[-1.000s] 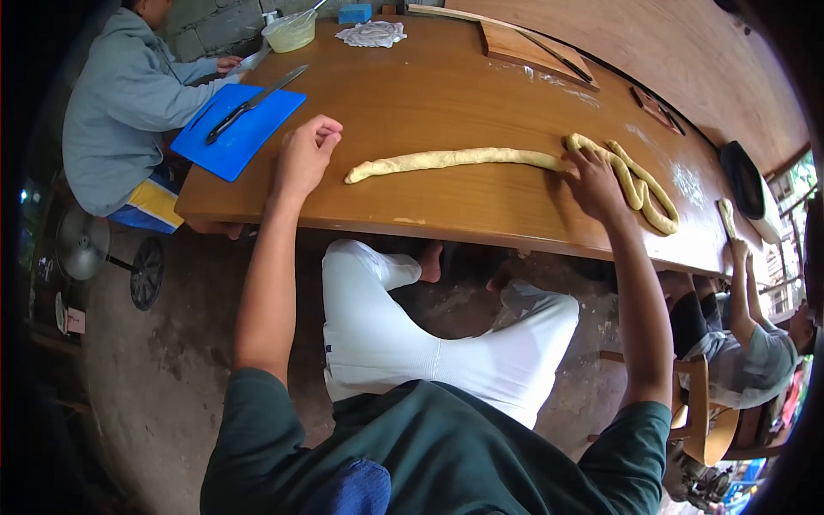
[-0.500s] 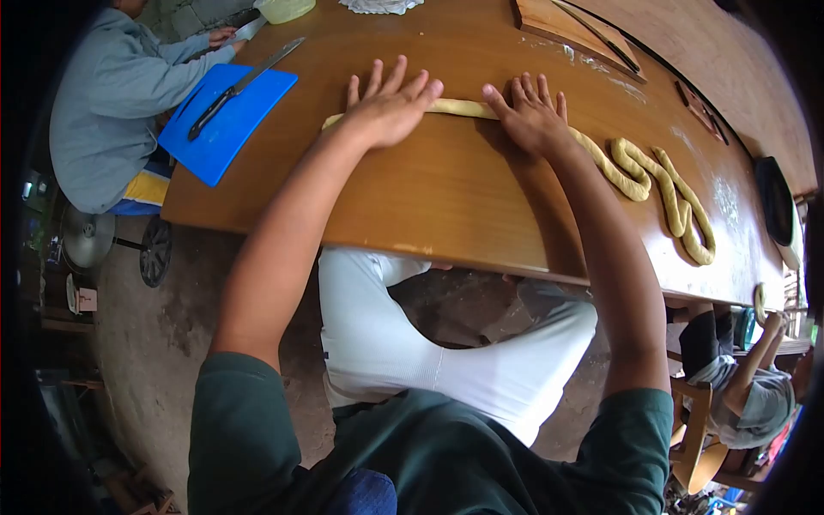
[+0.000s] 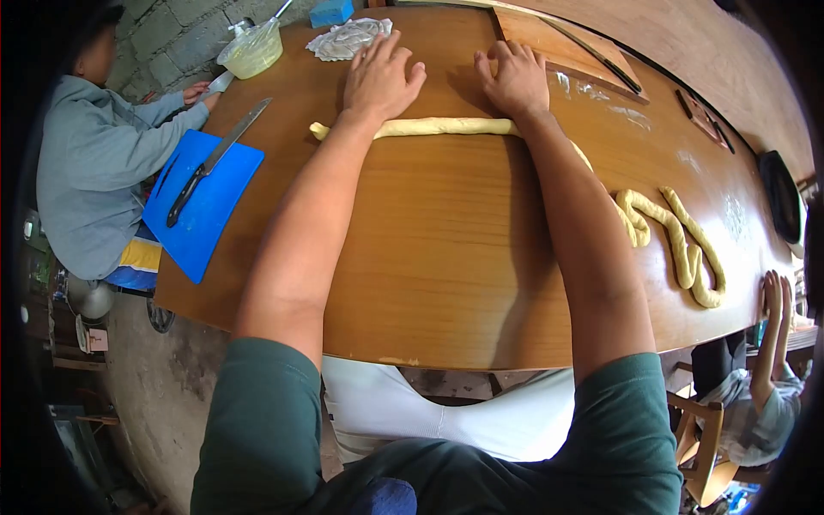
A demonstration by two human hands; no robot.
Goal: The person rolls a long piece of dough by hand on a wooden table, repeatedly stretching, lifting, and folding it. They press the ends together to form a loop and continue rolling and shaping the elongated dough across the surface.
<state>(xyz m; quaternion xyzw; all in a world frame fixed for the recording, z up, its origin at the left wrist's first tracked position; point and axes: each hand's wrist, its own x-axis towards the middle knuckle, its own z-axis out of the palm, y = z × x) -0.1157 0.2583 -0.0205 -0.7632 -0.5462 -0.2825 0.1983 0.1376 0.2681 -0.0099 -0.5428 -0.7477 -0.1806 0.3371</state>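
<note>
A long pale-yellow dough rope (image 3: 446, 126) runs sideways across the wooden table (image 3: 438, 249). It passes beneath my wrists, and its right part lies in loose loops beyond my right forearm. My left hand (image 3: 379, 84) is on the far side of the rope, palm down, thumb apart and fingers slightly bent. My right hand (image 3: 517, 86) is also past the rope, palm down with its fingers curved and the thumb apart. Neither hand grasps anything. Whether the heels of my hands touch the dough is hidden.
At left, a knife (image 3: 219, 154) lies on a blue cutting board (image 3: 206, 215), beside a seated person (image 3: 99, 172) holding a blade. A bowl (image 3: 251, 53) and crumpled plastic (image 3: 348, 40) are at the back. A wooden board (image 3: 566, 51) lies back right; another person (image 3: 755, 403) sits at right.
Both hands have moved forward, from lying on the dough to beyond it, and the fingers have bent more. The view has shifted, showing more of the table's far side.
</note>
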